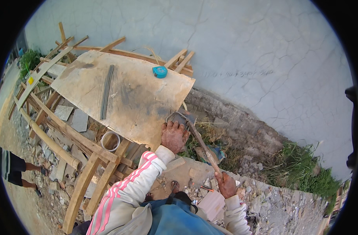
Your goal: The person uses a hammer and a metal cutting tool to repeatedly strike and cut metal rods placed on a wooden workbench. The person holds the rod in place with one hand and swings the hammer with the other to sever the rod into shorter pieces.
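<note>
My left hand [175, 136] lies at the near right corner of a stained board [138, 94], fingers curled down against a dark block [185, 116]. What it grips is hidden beneath the fingers. A thin bent metal rod [173, 113] shows just beyond the fingertips. My right hand [227, 185] is closed round the lower end of a long brown bar [205, 148]. This bar slants up and left, and its far end meets the dark block by the bent rod. On the board lie a bundle of thin grey metal rods [107, 92] and a blue tape measure [160, 72].
Timber legs and rails [87, 182] prop up the board, with a bamboo pole [50, 135] on the left. A white ring [110, 141] hangs near the board. Rubble [269, 203] covers the ground. A cracked wall [265, 47] stands behind. Another person's legs [28, 166] show at far left.
</note>
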Demonstrator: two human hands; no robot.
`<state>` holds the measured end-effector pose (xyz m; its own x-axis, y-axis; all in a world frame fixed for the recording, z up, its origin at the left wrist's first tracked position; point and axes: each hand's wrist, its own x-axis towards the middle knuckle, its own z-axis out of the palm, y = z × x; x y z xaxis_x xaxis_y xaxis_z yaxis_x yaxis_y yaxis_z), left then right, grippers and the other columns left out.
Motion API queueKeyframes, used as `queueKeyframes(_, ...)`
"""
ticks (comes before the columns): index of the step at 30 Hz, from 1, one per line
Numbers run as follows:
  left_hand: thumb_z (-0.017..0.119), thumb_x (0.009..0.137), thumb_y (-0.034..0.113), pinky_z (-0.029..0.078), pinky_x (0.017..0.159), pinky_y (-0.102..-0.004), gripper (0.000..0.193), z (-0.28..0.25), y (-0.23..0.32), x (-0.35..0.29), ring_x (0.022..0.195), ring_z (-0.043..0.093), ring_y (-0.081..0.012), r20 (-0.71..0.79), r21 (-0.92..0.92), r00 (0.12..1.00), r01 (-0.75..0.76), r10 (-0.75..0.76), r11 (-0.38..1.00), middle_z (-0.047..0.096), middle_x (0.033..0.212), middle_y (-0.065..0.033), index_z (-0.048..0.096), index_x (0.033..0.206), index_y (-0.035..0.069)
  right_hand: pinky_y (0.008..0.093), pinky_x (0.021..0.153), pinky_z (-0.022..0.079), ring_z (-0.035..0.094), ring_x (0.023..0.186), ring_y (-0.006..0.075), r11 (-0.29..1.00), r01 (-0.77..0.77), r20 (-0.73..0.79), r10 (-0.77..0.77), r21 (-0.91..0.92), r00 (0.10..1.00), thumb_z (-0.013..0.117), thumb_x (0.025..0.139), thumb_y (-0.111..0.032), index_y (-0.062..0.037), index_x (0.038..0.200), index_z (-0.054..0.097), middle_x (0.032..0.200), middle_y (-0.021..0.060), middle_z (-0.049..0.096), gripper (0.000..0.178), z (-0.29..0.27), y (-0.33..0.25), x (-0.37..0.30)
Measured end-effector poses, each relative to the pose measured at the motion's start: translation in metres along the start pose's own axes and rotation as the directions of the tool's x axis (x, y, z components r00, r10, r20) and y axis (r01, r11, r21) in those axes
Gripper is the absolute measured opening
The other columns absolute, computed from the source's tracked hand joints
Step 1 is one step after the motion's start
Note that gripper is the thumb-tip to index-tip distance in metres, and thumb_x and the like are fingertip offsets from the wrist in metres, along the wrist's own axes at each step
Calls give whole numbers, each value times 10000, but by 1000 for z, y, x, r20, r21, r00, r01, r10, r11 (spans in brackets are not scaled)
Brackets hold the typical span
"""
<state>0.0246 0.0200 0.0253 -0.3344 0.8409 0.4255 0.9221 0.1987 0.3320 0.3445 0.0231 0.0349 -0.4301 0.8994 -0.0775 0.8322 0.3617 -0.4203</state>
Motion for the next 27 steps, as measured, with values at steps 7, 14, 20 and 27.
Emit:
queueKeyframes(7,608,880,392,379,985,-520,375,2,0,7,1081,568,-327,81,25,997,-14,12,1000,689,1022,-138,761,940,54,551,633,452,611,724,497,997,23,80,-30,79,996,526,1008,-533,10,851,598,700,283,600,569,-22,4,7)
queueKeyframes(14,639,835,379,379,976,-524,357,8,-4,7,1058,575,-332,22,-37,1000,-11,12,999,689,999,-145,753,911,49,574,655,460,620,761,515,999,37,90,-37,4,995,536,1002,-530,5,862,613,728,295,619,558,-42,-12,3)
queueKeyframes(20,633,829,378,381,957,-524,342,10,-5,7,1031,580,-329,-11,-70,1000,-1,0,998,689,982,-140,745,893,61,500,595,482,644,666,429,999,53,121,-51,-9,991,522,1023,-509,-17,910,622,678,234,610,515,-41,-10,1)
queueKeyframes(27,624,835,392,380,944,-525,333,9,-10,12,1023,584,-326,54,-49,998,-36,38,998,696,958,-125,747,886,86,296,512,424,516,559,113,818,-493,551,275,296,788,474,1050,-517,-23,846,597,601,-2,500,548,-129,17,-63)
